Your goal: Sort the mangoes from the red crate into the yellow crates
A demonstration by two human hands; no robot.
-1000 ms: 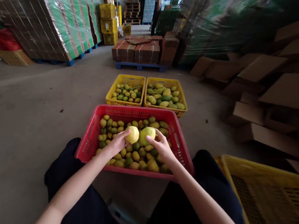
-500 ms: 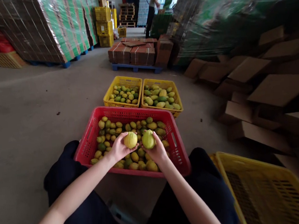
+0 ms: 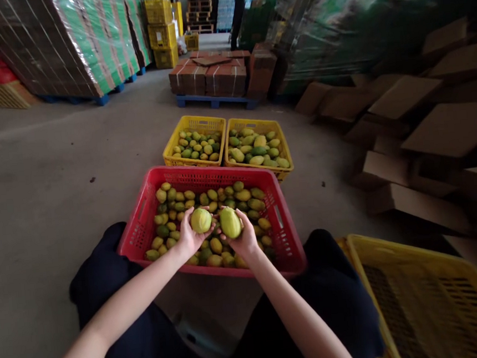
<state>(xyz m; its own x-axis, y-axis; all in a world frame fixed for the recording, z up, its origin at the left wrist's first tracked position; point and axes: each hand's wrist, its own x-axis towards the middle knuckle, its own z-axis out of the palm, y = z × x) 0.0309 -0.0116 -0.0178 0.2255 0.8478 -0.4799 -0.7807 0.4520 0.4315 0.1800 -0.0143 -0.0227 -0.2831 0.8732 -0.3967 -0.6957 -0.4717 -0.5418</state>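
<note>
My left hand (image 3: 191,233) is closed around a rounded yellow-green fruit (image 3: 201,220), held with the thumb on its near side. Beside it, my right hand (image 3: 244,238) grips a longer, oval yellow-green fruit (image 3: 230,222) with pale streaks. Both fruits are raised over a red plastic crate (image 3: 135,216) that stands between my knees. Many similar fruits (image 3: 215,245), from green to yellow, lie loose in this crate. The two held fruits are side by side with a small gap. Their exact kind I cannot tell.
Two yellow crates (image 3: 169,146) (image 3: 286,152) of fruit stand just beyond the red one. To my right is another yellow crate (image 3: 395,249). Cardboard boxes (image 3: 424,201) lie heaped at right. Farther back are a blue pallet (image 3: 215,101) with cartons, wrapped stacks (image 3: 97,41) and a person (image 3: 238,12).
Both hands have shifted slightly left with their fruits. The fruit in my right hand has turned, now showing its long side. The camera view has tipped down a little.
</note>
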